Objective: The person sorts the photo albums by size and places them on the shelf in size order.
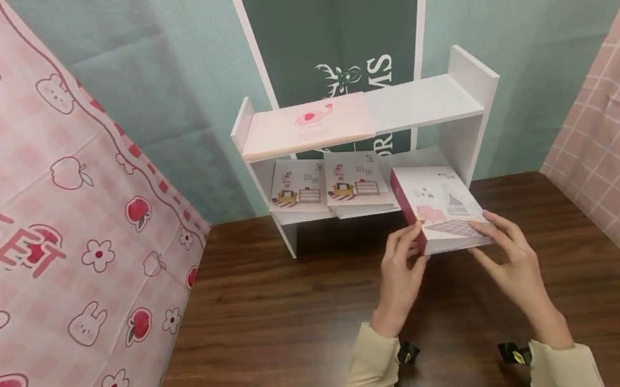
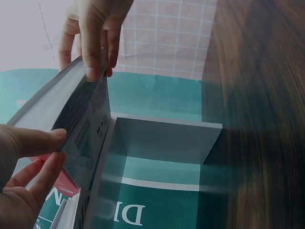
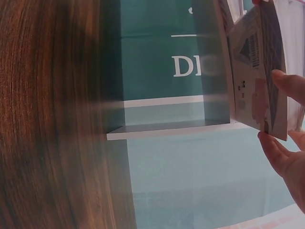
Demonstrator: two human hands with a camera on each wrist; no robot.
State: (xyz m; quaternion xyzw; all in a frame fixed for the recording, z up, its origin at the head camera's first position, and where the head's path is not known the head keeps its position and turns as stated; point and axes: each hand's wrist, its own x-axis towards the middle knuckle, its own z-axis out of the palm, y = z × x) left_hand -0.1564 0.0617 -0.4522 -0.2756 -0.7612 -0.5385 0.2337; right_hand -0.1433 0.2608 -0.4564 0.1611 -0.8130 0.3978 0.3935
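Both hands hold a thick white book (image 1: 449,203) with a dark red spine and a printed room scene on its cover. The left hand (image 1: 402,275) pinches the near left corner, at the spine. At the near right corner the right hand (image 1: 516,262) grips, fingers on the cover and thumb at the near edge. The far end of the book lies at the lower level of a white shelf (image 1: 415,105), while its near end juts out past the front edge. In the left wrist view, fingers of both hands pinch the book (image 2: 86,138).
Two white books (image 1: 299,185) (image 1: 357,178) lie side by side on the lower shelf, left of the held one. A pink item with an elephant print (image 1: 308,123) covers the left of the top shelf. Patterned cloths (image 1: 63,247) hang around the brown wooden table (image 1: 273,325).
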